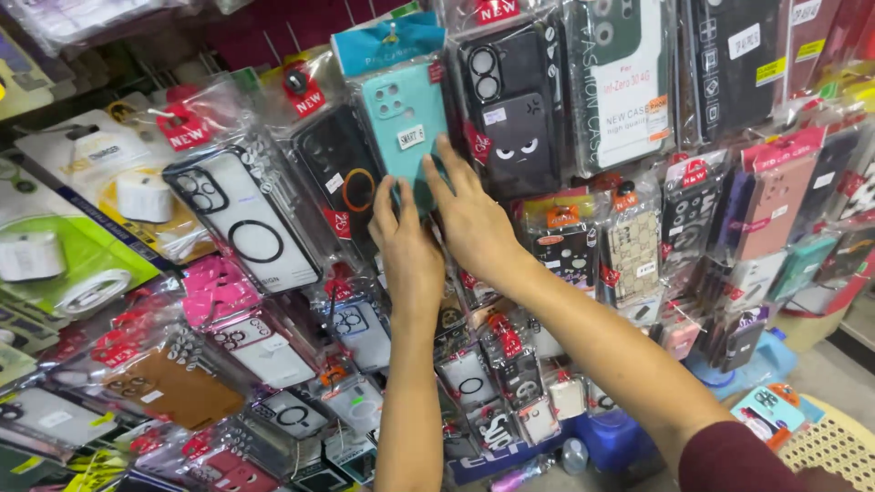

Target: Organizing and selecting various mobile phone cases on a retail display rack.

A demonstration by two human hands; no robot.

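A teal phone case in a clear plastic sleeve hangs on a crowded display wall. My left hand presses against the sleeve's lower edge from below, fingers pointing up. My right hand lies beside it, fingers spread over the sleeve's lower right corner. Both hands touch the packet; how firmly they grip it is hidden. A black case with a ring hangs just left of it, and a black case with cartoon eyes just right.
Many packaged phone cases cover the wall: a clear one with a ring at left, a pink one, a brown one. Charger boxes sit far left. A cream plastic basket and blue stool stand at lower right.
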